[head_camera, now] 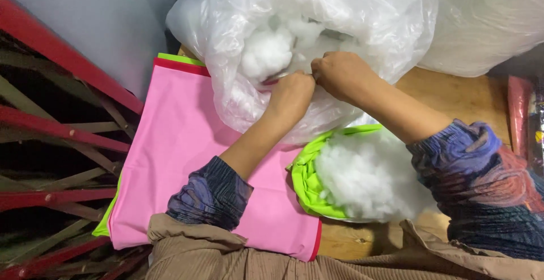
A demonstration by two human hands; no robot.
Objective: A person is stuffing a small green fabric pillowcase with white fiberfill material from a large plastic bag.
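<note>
My left hand (290,94) and my right hand (341,74) are both closed, knuckles together, at the mouth of a big clear plastic bag (226,25) full of white fibre stuffing (266,52). They seem to pinch stuffing between them; what the fingers hold is hidden. Just below my right forearm lies a lime-green fabric cover (306,186), open and packed with white stuffing (368,181).
A stack of flat fabric pieces, pink (175,144) on top with red and green edges beneath, lies on the wooden table (459,96). A second clear bag (487,19) sits at the back right. Red and wooden slats (56,127) are on the left.
</note>
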